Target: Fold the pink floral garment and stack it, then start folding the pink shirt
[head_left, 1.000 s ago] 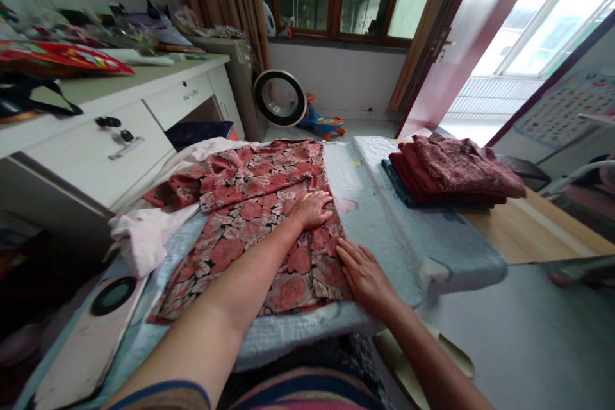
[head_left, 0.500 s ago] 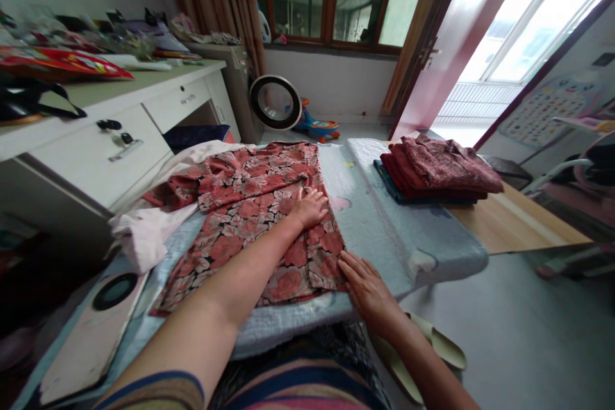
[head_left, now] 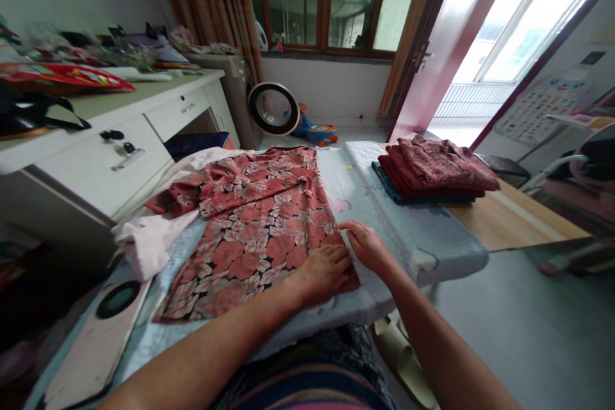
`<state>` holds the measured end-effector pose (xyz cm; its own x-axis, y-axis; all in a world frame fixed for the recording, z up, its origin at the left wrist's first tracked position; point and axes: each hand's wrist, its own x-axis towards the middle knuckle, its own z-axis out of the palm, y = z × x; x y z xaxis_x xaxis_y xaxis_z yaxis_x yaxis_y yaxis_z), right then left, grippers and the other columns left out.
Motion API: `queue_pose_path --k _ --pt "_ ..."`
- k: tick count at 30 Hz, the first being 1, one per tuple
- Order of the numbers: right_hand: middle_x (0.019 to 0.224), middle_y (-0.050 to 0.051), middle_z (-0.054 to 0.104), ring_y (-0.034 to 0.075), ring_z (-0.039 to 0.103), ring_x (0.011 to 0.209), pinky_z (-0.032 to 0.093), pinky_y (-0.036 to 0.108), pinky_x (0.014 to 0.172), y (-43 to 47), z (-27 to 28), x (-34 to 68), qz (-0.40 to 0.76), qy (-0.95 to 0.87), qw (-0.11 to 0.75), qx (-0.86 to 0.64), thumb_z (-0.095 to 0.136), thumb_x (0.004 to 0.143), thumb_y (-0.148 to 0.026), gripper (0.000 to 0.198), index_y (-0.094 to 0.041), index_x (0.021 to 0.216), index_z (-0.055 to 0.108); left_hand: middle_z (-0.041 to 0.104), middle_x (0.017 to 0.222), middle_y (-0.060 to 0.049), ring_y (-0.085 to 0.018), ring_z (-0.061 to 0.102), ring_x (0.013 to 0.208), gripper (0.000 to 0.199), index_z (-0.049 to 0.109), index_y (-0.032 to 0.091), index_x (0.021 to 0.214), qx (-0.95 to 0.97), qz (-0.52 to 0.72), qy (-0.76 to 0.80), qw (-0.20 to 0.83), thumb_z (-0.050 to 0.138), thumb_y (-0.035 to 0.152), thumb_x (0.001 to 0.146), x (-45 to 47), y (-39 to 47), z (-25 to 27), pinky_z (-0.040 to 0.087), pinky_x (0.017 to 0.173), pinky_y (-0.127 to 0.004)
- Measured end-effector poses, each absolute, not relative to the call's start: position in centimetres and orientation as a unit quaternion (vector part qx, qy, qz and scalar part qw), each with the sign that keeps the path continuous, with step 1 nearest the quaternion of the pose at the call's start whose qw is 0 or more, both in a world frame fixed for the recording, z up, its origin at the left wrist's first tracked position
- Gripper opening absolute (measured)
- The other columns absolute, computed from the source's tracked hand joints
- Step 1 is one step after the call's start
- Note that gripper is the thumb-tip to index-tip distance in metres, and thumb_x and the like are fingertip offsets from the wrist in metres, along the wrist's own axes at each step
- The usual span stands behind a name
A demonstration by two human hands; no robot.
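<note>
A red floral garment [head_left: 250,240] with grey-white leaves on black is spread out on a cloth-covered table. My left hand [head_left: 327,272] rests flat on its near right corner, fingers stretched toward the right edge. Beside that edge is my right hand [head_left: 365,245], fingers extended and pointing left, their tips at the border of the cloth; I cannot tell whether they press on it. A pale pink garment [head_left: 147,240] lies partly beneath the floral one on the left.
A stack of folded clothes [head_left: 437,170] sits on the right of the blue-grey table cover [head_left: 403,230]. A pale board with a dark oval [head_left: 91,352] lies at the near left. Left stands a white desk [head_left: 139,147] with cluttered top. Slippers [head_left: 406,359] are on the floor.
My left hand has slid from the garment's middle right down to its near right corner. My right hand has shifted slightly up, away from that corner along the edge.
</note>
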<state>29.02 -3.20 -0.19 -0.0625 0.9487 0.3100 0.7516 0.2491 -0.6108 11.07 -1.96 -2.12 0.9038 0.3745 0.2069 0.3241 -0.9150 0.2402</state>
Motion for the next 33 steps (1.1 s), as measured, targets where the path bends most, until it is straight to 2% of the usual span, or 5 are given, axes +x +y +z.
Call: queue_pose_path --k 4,8,15,21,33 --pt "0.129 0.007 0.068 0.018 0.061 0.121 0.044 0.033 0.106 1.7 -2.7 28.3 0.141 -0.768 0.271 -0.563 0.040 0.092 -0.012 0.042 -0.018 0.121 0.068 0.064 0.131 -0.008 -0.023 0.057 0.124 0.034 0.060 0.021 0.127 0.964 0.154 0.158 0.148 0.054 0.031 0.095 10.9 -2.1 -2.2 0.044 0.110 -0.038" --pt "0.148 0.008 0.054 0.023 0.044 0.140 0.031 0.044 0.117 5.3 -3.9 28.4 0.100 -0.790 0.179 -0.577 0.044 0.094 -0.017 0.045 -0.018 0.135 0.060 0.062 0.135 -0.010 -0.024 0.055 0.127 0.038 0.058 0.017 0.129 0.958 0.174 0.147 0.174 0.057 0.029 0.093 10.7 -2.0 -2.3 0.043 0.112 -0.038" --pt "0.161 0.005 0.035 0.024 0.031 0.148 0.025 0.049 0.118 9.9 -3.1 28.6 0.080 -0.775 0.071 -0.623 0.035 0.101 -0.030 0.051 -0.024 0.150 0.044 0.060 0.139 -0.010 -0.026 0.052 0.132 0.044 0.057 0.017 0.132 0.955 0.176 0.144 0.192 0.060 0.027 0.090 10.6 -1.8 -2.6 0.041 0.115 -0.042" --pt "0.162 0.004 0.033 0.027 0.030 0.148 0.025 0.051 0.117 9.4 -3.2 28.5 0.053 -0.778 0.062 -0.623 0.030 0.103 -0.036 0.052 -0.024 0.153 0.038 0.061 0.138 -0.011 -0.026 0.054 0.131 0.040 0.059 0.017 0.129 0.953 0.187 0.145 0.188 0.058 0.028 0.091 10.6 -1.9 -2.8 0.042 0.114 -0.041" --pt "0.161 0.006 0.035 0.029 0.029 0.148 0.024 0.046 0.117 3.5 -3.8 29.5 0.026 -0.801 0.059 -0.596 0.037 0.102 -0.036 0.052 -0.020 0.152 0.042 0.062 0.135 -0.011 -0.024 0.055 0.129 0.036 0.059 0.016 0.127 0.960 0.185 0.139 0.157 0.056 0.029 0.093 10.6 -2.1 -2.8 0.042 0.114 -0.040"
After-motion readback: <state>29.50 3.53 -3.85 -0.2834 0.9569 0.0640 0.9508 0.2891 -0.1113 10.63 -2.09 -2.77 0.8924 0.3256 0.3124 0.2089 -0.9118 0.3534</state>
